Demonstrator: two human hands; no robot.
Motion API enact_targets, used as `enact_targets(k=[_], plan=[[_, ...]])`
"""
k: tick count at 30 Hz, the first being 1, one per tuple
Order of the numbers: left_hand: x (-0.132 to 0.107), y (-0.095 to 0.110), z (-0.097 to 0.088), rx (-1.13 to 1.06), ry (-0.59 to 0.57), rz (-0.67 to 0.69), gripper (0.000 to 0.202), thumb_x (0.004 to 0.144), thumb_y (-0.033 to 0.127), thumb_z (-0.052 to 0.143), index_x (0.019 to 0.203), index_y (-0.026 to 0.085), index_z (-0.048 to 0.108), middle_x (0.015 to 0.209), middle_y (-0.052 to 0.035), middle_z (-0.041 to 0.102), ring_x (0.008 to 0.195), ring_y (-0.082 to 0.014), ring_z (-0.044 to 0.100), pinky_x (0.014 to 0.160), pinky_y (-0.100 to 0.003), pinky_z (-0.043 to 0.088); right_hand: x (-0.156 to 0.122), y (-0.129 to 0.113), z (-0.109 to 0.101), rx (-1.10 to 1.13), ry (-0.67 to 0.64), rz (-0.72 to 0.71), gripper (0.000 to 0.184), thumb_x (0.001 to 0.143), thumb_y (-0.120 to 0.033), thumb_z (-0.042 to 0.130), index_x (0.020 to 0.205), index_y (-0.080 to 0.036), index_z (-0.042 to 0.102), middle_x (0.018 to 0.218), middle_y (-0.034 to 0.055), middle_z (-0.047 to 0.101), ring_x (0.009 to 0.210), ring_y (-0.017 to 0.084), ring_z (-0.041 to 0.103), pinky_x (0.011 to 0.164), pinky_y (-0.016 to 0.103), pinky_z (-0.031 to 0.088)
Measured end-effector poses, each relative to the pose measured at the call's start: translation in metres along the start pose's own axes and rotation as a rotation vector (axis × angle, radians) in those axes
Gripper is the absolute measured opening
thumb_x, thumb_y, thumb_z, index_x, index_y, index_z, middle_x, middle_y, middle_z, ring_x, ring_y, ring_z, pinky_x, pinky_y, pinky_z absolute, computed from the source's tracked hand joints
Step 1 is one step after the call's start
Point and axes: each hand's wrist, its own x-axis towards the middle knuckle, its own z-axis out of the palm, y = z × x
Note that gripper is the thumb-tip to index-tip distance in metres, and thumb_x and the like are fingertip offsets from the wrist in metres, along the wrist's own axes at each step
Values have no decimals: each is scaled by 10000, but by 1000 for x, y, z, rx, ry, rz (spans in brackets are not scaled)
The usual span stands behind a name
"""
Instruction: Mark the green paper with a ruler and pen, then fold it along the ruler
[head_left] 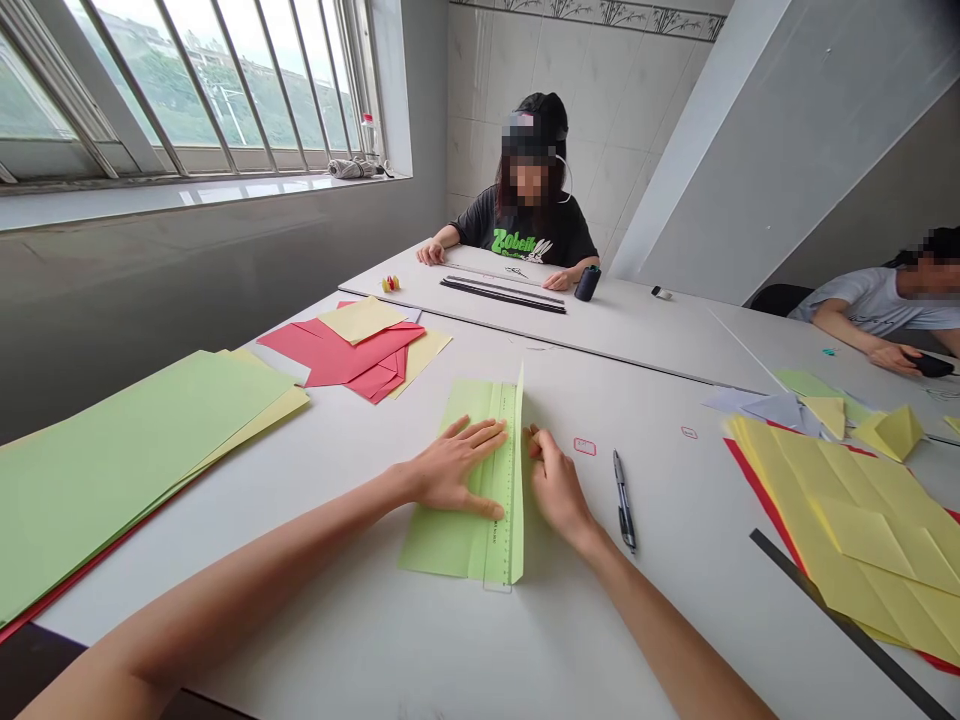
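A light green paper sheet (442, 520) lies on the white table (375, 620) in front of me, with a clear ruler (501, 470) laid along its right side. My left hand (454, 468) presses flat on the ruler and paper, fingers stretched out. My right hand (555, 485) sits just right of the ruler, fingertips curled against the paper's right edge, which stands folded up along the ruler. A pen (623, 500) lies to the right of that hand.
A stack of green and yellow sheets (135, 450) lies at left, red and yellow sheets (360, 350) further back, yellow folded sheets (862, 520) at right with a black strip (840, 620). One person sits across the table, another at far right.
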Motion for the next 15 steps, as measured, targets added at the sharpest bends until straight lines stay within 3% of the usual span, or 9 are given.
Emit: enact_targets(k=[3, 5, 8, 11, 15], plan=[[0, 0, 0, 10, 17, 6, 984, 813, 737, 600, 1583, 218, 274, 1656, -106, 218, 1532, -317, 177, 1254, -499, 20, -26, -2, 6, 52, -77, -34, 179, 807, -91, 321, 826, -264, 360, 899, 37, 584, 894, 215, 613, 733, 329, 500], [0, 1, -1, 32, 30, 25, 779, 834, 623, 625, 1496, 259, 436, 1580, -82, 395, 1489, -324, 288, 1255, -504, 38, -34, -2, 15, 64, -71, -91, 219, 789, -50, 322, 814, -264, 356, 905, 50, 586, 1115, 233, 606, 892, 383, 513], [-1, 2, -2, 54, 30, 52, 477, 864, 481, 592, 1313, 322, 607, 1380, -32, 596, 1389, -308, 427, 1255, -509, 38, -35, 0, 29, 73, 4, -179, 276, 762, 7, 313, 785, -267, 335, 919, 70, 602, 1344, 227, 490, 1117, 472, 392], [-1, 4, -4, 61, 35, 52, 412, 871, 469, 577, 1253, 331, 642, 1336, -27, 617, 1365, -306, 444, 1254, -515, 38, -33, 1, 34, 84, 33, -197, 289, 753, 19, 315, 782, -268, 337, 980, 90, 630, 1398, 228, 438, 1148, 497, 357], [0, 4, -4, 66, 23, 34, 602, 827, 515, 643, 1372, 271, 567, 1498, -73, 496, 1452, -331, 348, 1257, -518, 50, -37, -2, 20, 109, -10, -91, 248, 773, -20, 315, 788, -266, 335, 965, 68, 626, 1221, 227, 576, 982, 402, 493]])
